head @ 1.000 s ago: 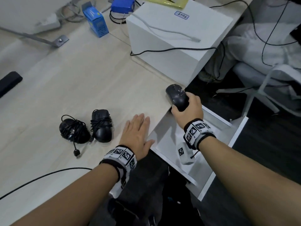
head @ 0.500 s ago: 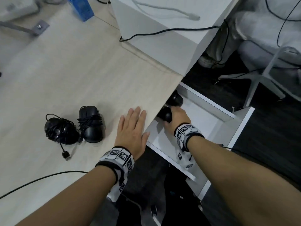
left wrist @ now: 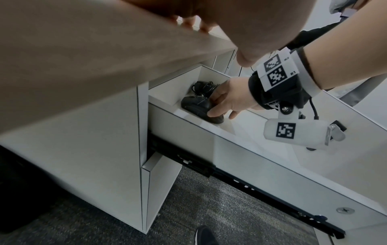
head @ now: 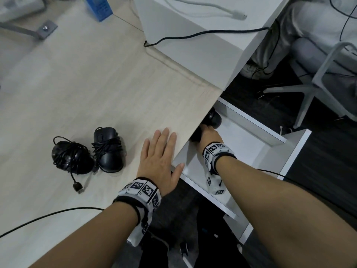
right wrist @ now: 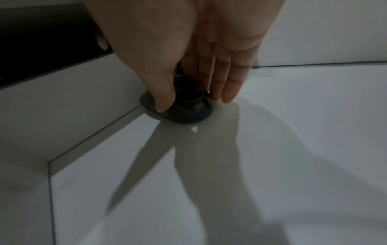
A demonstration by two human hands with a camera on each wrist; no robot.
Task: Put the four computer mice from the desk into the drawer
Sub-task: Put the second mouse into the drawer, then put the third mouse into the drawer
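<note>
Two black mice wrapped in their cables, one rounder [head: 71, 157] and one longer [head: 109, 151], lie side by side on the pale wooden desk [head: 87, 84]. My left hand [head: 170, 149] lies flat and open on the desk edge to their right. Below the desk the white drawer [head: 257, 130] stands pulled out. My right hand [left wrist: 214, 106] is inside it, with thumb and fingers curled round a black mouse [left wrist: 196, 106] that rests on the drawer floor. A second mouse [left wrist: 204, 87] with a bundled cable lies just behind it, near the back corner.
A white box [head: 193, 45] with a black cable [head: 202, 33] across it stands at the desk's back right. A blue carton [head: 100, 6] is at the back. A grey chair base [head: 309, 89] stands right of the drawer. Another black cable [head: 48, 215] crosses the near left.
My right hand carried the mouse from above the desk edge down into the drawer and onto its floor. The left hand stayed flat on the desk.
</note>
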